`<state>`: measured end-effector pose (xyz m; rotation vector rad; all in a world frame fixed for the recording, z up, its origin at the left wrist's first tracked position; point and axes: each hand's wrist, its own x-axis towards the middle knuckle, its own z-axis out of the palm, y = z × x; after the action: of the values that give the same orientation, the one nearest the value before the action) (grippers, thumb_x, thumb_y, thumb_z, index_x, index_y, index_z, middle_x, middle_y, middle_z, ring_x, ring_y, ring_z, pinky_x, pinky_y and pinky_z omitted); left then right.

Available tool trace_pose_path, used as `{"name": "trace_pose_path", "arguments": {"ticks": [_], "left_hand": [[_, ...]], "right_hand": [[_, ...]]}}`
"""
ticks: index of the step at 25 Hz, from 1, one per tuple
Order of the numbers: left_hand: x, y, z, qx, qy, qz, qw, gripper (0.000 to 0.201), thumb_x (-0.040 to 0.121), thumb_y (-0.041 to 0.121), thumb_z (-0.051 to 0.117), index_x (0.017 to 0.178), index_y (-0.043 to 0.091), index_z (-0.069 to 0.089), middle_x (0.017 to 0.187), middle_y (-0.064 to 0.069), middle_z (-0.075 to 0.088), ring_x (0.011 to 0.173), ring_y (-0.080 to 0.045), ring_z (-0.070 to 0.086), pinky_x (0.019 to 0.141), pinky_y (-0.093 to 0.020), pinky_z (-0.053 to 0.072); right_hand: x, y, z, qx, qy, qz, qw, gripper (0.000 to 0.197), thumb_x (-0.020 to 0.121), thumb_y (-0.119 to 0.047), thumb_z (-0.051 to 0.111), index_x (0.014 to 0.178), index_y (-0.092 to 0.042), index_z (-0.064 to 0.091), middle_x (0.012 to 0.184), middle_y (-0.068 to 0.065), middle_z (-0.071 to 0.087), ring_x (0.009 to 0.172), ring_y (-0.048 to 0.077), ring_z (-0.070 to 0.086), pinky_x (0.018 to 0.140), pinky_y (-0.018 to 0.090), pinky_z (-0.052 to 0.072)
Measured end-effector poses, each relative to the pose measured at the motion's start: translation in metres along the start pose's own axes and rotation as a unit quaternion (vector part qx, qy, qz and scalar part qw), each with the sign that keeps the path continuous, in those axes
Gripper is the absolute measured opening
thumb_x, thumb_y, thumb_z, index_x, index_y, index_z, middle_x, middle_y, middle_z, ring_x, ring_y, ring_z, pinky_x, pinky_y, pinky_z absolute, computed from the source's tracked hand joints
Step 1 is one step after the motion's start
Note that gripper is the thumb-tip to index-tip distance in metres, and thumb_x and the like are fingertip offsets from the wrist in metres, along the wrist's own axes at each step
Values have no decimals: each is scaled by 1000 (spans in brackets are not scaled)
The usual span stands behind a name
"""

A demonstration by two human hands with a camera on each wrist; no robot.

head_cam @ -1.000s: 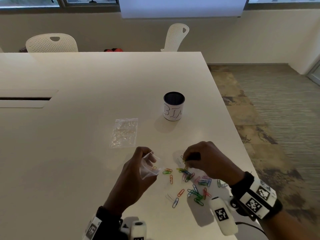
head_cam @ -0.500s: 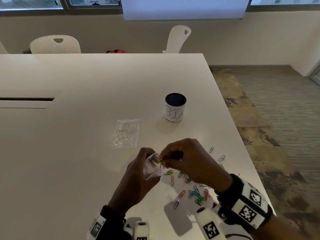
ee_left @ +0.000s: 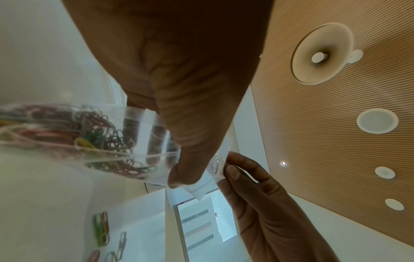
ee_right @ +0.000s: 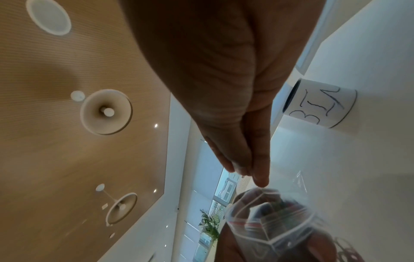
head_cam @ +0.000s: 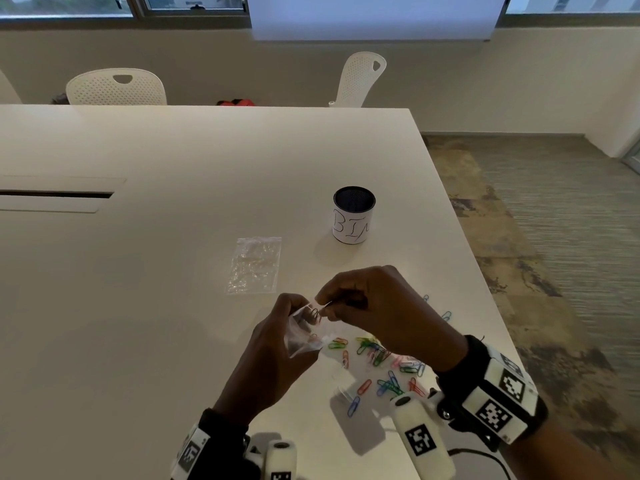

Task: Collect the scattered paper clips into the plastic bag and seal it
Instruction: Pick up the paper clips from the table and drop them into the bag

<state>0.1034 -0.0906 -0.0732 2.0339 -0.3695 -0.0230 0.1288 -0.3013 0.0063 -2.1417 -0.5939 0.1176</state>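
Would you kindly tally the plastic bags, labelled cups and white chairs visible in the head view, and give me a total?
Plastic bags: 2, one gripped in the left hand, one lying flat on the table
Labelled cups: 1
White chairs: 2
Total: 5

The left hand (head_cam: 277, 351) is raised above the table at near centre, fingers and thumb curled round the bag (head_cam: 304, 332), its wrist banded and angled up from the near edge. The right hand (head_cam: 377, 313) hovers just right of it, fingertips (ee_right: 260, 179) pinched together at the bag's mouth, its wrist reaching in from the near right, also banded
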Motion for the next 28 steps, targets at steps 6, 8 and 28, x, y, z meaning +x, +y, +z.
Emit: {"name": "trace_pose_path", "arguments": {"ticks": [6, 8, 28], "left_hand": [[-2, 0, -6, 8, 20, -7, 1000, 46, 84, 15, 84, 116, 25, 52, 104, 9, 69, 95, -12, 69, 72, -12, 57], [-3, 1, -8, 9, 25, -9, 1000, 46, 84, 16, 84, 116, 24, 52, 103, 9, 70, 92, -11, 70, 72, -10, 55], [-4, 8, -7, 6, 22, -16, 1000, 44, 84, 13, 83, 113, 27, 53, 101, 6, 70, 91, -13, 69, 71, -8, 53]], "right_hand": [[-1, 35, -4, -36, 16, 52, 998, 14, 91, -17, 76, 105, -16, 74, 93, -7, 76, 81, 4, 73, 83, 30, 63], [-5, 45, 5, -111, -50, 63, 990, 24, 92, -26, 75, 115, -20, 70, 107, -7, 72, 92, 3, 68, 89, 32, 61], [-25, 81, 10, -251, -134, 77, 956, 56, 86, -48, 75, 135, -30, 57, 141, -9, 49, 125, 11, 47, 97, 26, 51]]}}
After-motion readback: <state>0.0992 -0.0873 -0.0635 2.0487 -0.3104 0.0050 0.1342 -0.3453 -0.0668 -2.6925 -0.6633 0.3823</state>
